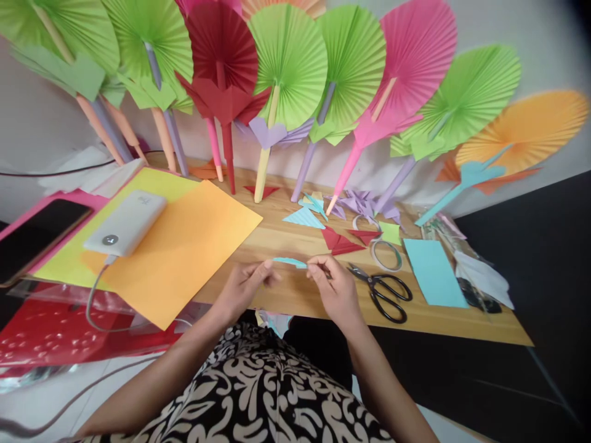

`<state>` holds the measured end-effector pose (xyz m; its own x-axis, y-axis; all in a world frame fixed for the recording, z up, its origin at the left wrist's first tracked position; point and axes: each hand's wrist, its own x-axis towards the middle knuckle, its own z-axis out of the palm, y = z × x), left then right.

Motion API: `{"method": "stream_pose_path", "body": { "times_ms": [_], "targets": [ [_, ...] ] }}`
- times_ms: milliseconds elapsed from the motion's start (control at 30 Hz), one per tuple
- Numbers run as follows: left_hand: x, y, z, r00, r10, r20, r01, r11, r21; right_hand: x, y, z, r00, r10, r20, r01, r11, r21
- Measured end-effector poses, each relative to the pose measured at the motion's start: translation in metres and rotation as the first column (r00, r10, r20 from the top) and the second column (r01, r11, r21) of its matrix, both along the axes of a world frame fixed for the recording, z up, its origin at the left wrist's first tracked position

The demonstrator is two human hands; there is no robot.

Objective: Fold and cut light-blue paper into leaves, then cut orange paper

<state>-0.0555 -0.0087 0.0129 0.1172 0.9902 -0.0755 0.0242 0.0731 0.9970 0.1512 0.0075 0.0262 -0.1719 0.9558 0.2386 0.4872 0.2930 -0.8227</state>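
A narrow strip of light blue paper point(290, 262) stretches between my two hands, just above the front part of the wooden table. My left hand point(247, 284) pinches its left end, the fingers slightly blurred. At the other end, my right hand point(333, 284) grips the strip between thumb and fingers. Black-handled scissors point(385, 292) lie right beside my right hand, blades pointing toward it. Beyond the hands are folded dark red paper pieces point(341, 241) and a pleated light blue paper piece point(305, 217).
Several paper fans point(289, 67) on rolled paper handles lean against the wall. Tape rolls point(386, 255) and a light blue paper sheet point(434, 272) lie at right. At left are orange paper point(198, 246), a white power bank point(127, 224) with a cable, and a phone point(44, 237).
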Motion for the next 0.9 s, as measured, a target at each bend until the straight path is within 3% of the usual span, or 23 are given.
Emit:
{"method": "stream_pose_path", "body": {
  "times_ms": [67, 167, 233, 300, 400, 467, 567, 633, 667, 733, 800, 900],
  "targets": [
    [0.005, 0.001, -0.002, 0.977, -0.102, 0.189, 0.127, 0.984, -0.125, -0.001, -0.002, 0.003, 0.999, 0.028, 0.044, -0.033, 0.993, 0.115],
    [0.005, 0.007, -0.005, 0.866, -0.216, 0.451, 0.354, 0.901, -0.249, 0.000, -0.004, 0.010, 0.991, 0.104, 0.083, -0.121, 0.963, 0.240],
    [0.001, 0.012, -0.004, 0.817, -0.261, 0.515, 0.432, 0.868, -0.246, 0.002, -0.003, 0.015, 0.983, 0.150, 0.106, -0.174, 0.947, 0.270],
    [-0.001, 0.015, -0.001, 0.825, -0.318, 0.467, 0.450, 0.870, -0.201, 0.003, -0.002, 0.018, 0.973, 0.186, 0.134, -0.218, 0.935, 0.280],
    [0.002, 0.017, 0.004, 0.891, -0.354, 0.285, 0.407, 0.901, -0.150, 0.003, 0.002, 0.020, 0.959, 0.228, 0.169, -0.269, 0.921, 0.283],
    [0.007, 0.016, 0.006, 0.934, -0.298, 0.197, 0.325, 0.938, -0.123, 0.004, 0.003, 0.019, 0.971, 0.176, 0.160, -0.217, 0.930, 0.296],
    [0.015, 0.014, 0.005, 0.975, -0.147, 0.165, 0.162, 0.984, -0.078, 0.008, 0.003, 0.014, 0.994, -0.099, 0.045, 0.081, 0.950, 0.302],
    [0.018, 0.012, 0.004, 0.984, -0.063, 0.168, 0.077, 0.994, -0.077, 0.010, 0.003, 0.008, 0.968, -0.242, -0.060, 0.250, 0.946, 0.205],
    [0.020, 0.012, 0.005, 0.985, -0.034, 0.170, 0.048, 0.996, -0.081, 0.011, 0.002, 0.005, 0.959, -0.265, -0.104, 0.277, 0.953, 0.122],
    [0.022, 0.011, 0.006, 0.984, 0.002, 0.176, 0.013, 0.996, -0.086, 0.008, 0.000, -0.002, 0.957, -0.233, -0.175, 0.226, 0.973, -0.055],
    [0.026, 0.011, 0.005, 0.980, 0.010, 0.196, 0.007, 0.996, -0.085, 0.000, -0.002, -0.006, 0.962, -0.138, -0.237, 0.096, 0.978, -0.184],
    [0.033, 0.011, 0.002, 0.966, 0.008, 0.257, 0.016, 0.996, -0.091, -0.015, -0.005, -0.009, 0.943, -0.024, -0.331, -0.064, 0.966, -0.251]
  ]
}}
